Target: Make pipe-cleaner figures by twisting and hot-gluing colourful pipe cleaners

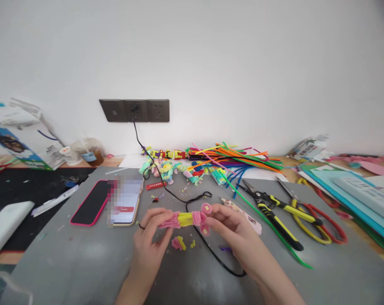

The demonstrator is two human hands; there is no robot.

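Observation:
Between my two hands, above the grey mat, is a pink and yellow pipe-cleaner figure (pixel 186 219) with round pink curls at its right end. My left hand (pixel 153 233) pinches its pink left end between thumb and fingers. At the right end, my right hand (pixel 231 226) grips it beside the curls, thumb in front. Below the figure, a small pink and yellow pipe-cleaner piece (pixel 178 243) lies on the mat. A black cable (pixel 211 250) passes behind and under my hands.
Pliers (pixel 276 212) and red-and-yellow-handled scissors (pixel 319 220) lie at right near a green pipe cleaner (pixel 268 224). Two phones (pixel 92 203) lie at left. Behind are a bundle of pipe cleaners (pixel 236 156) and coloured scraps (pixel 166 169). A drink cup (pixel 92 154) stands back left.

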